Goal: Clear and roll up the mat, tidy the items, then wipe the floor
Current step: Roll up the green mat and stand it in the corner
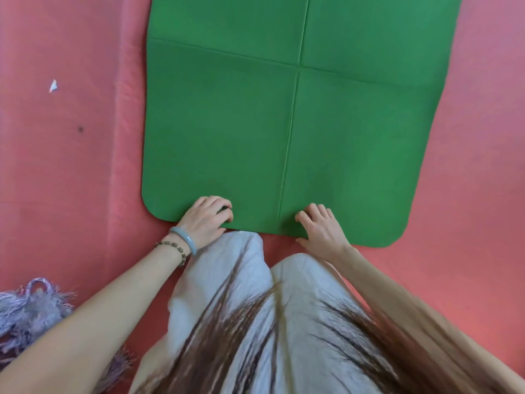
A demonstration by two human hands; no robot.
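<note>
A green mat (pixel 298 115) lies flat on the red floor, creased into quarters by fold lines, with nothing on it. My left hand (pixel 206 216) sits at the mat's near edge left of the centre crease, fingers curled over the edge and thumb beneath it. My right hand (pixel 319 224) rests on the near edge right of the crease, fingers bent on top of the mat and thumb at the edge. The near edge still lies flat on the floor.
A red floor (pixel 71 166) surrounds the mat. A purple fringed cloth (pixel 31 311) lies at the lower left. A small white scrap (pixel 53 85) and a dark spot (pixel 80 129) mark the floor on the left. My knees in light trousers (pixel 244 280) touch the mat's near edge.
</note>
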